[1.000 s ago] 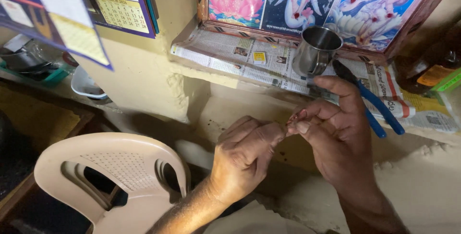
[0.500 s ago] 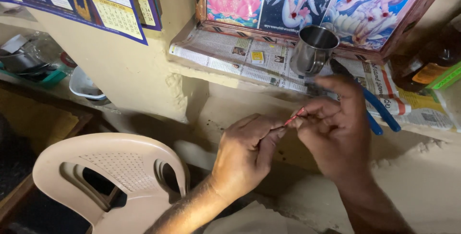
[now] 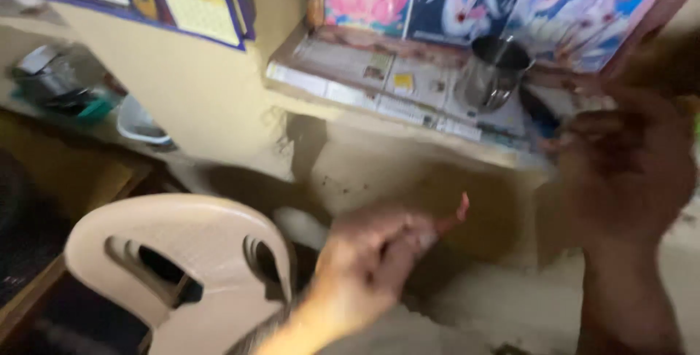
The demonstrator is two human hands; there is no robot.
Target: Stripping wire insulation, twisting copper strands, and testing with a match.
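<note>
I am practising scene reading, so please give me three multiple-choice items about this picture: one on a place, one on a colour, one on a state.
1. Where does the steel cup stand?
A. on the paper-lined shelf
B. on the plastic chair
C. on the floor

2. What colour is the plastic chair?
A. blue
B. cream
C. black

3. How does the left hand stand?
A. flat and open on the wall
B. fingers closed on a small pinkish piece
C. gripping the cup

Answers: 1 A, the cup sits on the newspaper lining; 2 B, its back is pale cream; 3 B, the piece sticks out past the bent fingers.
</note>
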